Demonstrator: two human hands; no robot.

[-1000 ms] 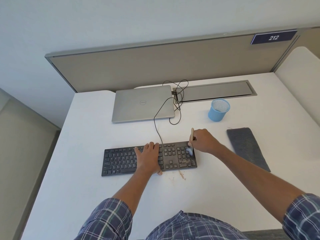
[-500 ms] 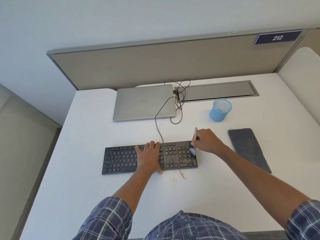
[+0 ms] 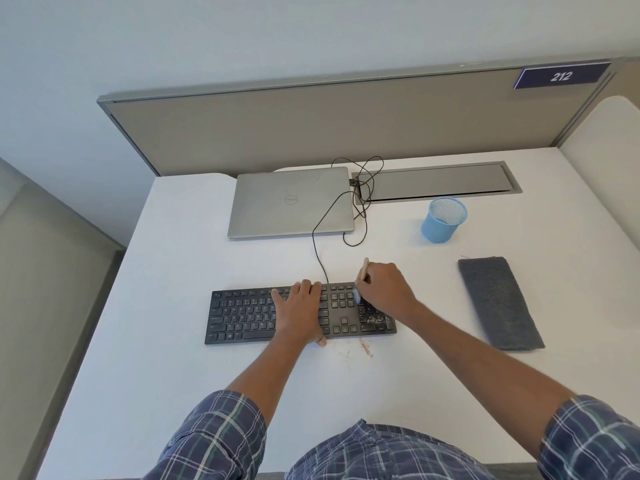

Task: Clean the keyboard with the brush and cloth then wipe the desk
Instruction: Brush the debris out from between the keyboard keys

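Observation:
A black keyboard (image 3: 242, 315) lies on the white desk (image 3: 173, 375). My left hand (image 3: 299, 311) rests flat on its middle keys with straight fingers. My right hand (image 3: 386, 289) grips a small brush (image 3: 362, 277) with a wooden handle. The pale bristles touch the keys at the upper left of the number pad. Crumbs sit on the lower number pad keys (image 3: 375, 319) and brown dirt (image 3: 365, 348) lies on the desk just in front of the keyboard. A folded grey cloth (image 3: 498, 301) lies to the right, apart from both hands.
A shut silver laptop (image 3: 291, 202) sits behind the keyboard, with a black cable (image 3: 317, 244) running from it to the keyboard. A blue mesh cup (image 3: 443, 220) stands at the back right. A grey cable tray lid (image 3: 436, 181) and a partition (image 3: 311, 126) bound the far edge.
My right hand has carried the brush a short way left, from the keyboard's right edge to the number pad's upper left. The left hand has stayed put.

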